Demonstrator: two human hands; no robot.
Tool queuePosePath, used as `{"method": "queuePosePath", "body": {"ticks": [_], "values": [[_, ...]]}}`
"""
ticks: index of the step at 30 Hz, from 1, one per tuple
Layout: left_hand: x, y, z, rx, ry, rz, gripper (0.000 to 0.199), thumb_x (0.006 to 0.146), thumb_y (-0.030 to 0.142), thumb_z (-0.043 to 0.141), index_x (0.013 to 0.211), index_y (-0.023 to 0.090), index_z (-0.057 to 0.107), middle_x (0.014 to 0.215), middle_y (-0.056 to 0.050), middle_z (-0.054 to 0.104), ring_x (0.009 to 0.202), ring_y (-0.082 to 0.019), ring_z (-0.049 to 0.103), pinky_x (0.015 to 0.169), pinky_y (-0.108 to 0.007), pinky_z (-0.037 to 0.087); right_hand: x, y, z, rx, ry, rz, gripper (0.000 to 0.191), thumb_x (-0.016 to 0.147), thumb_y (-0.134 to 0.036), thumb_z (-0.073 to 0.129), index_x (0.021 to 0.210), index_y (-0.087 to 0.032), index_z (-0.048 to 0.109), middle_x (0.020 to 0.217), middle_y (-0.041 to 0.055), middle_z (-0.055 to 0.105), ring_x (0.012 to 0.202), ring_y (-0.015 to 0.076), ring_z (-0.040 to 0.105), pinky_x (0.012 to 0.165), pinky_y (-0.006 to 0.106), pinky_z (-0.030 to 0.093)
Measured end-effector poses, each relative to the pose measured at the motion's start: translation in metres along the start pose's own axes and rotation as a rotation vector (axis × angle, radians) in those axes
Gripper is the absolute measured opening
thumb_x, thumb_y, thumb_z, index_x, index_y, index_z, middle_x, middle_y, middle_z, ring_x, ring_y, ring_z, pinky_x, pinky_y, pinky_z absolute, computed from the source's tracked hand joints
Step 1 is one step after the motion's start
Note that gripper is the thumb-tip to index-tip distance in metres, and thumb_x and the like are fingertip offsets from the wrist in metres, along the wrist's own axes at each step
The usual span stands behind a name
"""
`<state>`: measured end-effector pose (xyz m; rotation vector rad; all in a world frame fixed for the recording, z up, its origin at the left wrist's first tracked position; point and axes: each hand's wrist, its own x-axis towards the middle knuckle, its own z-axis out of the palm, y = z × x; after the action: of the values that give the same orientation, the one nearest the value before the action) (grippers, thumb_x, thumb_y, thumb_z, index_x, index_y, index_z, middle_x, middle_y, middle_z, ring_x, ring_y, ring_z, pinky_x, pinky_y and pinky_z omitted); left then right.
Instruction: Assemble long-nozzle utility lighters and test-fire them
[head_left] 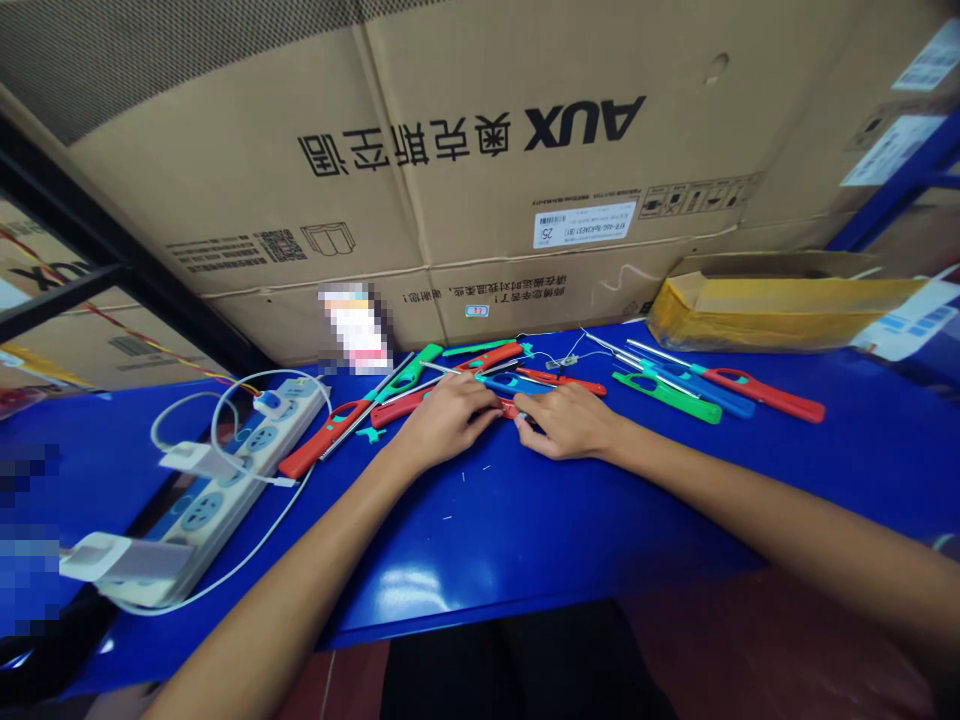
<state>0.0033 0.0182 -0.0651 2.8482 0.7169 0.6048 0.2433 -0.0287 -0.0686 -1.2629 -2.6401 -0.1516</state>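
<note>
Near the middle of the blue table (465,560), my left hand (450,420) and my right hand (562,420) meet at a small red plastic piece (508,409). The fingers of both hands are closed on it, and they cover most of it. Just behind them lie red, green and blue long-necked lighter parts in a loose pile, with a blue one (502,382) closest. A red and green lighter (330,437) lies left of my left hand. To the right of my right hand are a green casing (667,397) and a red lighter (772,394).
A white power strip (247,470) with chargers and looping cables lies at the left. Upright cardboard (465,220) stands behind the table, with a pixelated phone-like object leaning there. A yellow-taped box (772,312) sits at back right. Tiny pale pins (448,518) lie in front.
</note>
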Motion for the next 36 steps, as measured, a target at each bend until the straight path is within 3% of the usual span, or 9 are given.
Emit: {"method": "queuePosePath", "body": {"ticks": [24, 31, 36], "values": [[0.001, 0.003, -0.001, -0.011, 0.002, -0.002, 0.021, 0.108, 0.024, 0.055, 0.101, 0.019, 0.074, 0.099, -0.009, 0.077, 0.098, -0.026, 0.067, 0.094, -0.045, 0.051, -0.001, 0.000, 0.000, -0.006, 0.000, -0.016, 0.039, 0.102, -0.038, 0.043, 0.105, -0.015, 0.075, 0.088, 0.0107, 0.080, 0.060, 0.0181, 0.056, 0.058, 0.034, 0.019], [0.002, 0.017, -0.008, -0.081, 0.144, -0.010, 0.022, 0.105, 0.027, 0.059, 0.119, 0.021, 0.075, 0.117, -0.009, 0.076, 0.112, -0.028, 0.061, 0.105, -0.050, 0.052, -0.002, 0.002, 0.002, 0.006, 0.007, -0.042, 0.038, 0.101, -0.039, 0.043, 0.101, -0.016, 0.073, 0.090, 0.0110, 0.080, 0.061, 0.0188, 0.058, 0.058, 0.034, 0.021], [0.002, 0.020, -0.007, -0.080, 0.131, 0.012, 0.018, 0.104, 0.024, 0.060, 0.113, 0.020, 0.075, 0.114, -0.009, 0.074, 0.113, -0.028, 0.058, 0.106, -0.049, 0.052, -0.002, 0.004, 0.002, 0.044, 0.044, -0.055, 0.039, 0.102, -0.047, 0.047, 0.106, -0.016, 0.071, 0.095, 0.0106, 0.080, 0.068, 0.0201, 0.062, 0.059, 0.034, 0.026]]}}
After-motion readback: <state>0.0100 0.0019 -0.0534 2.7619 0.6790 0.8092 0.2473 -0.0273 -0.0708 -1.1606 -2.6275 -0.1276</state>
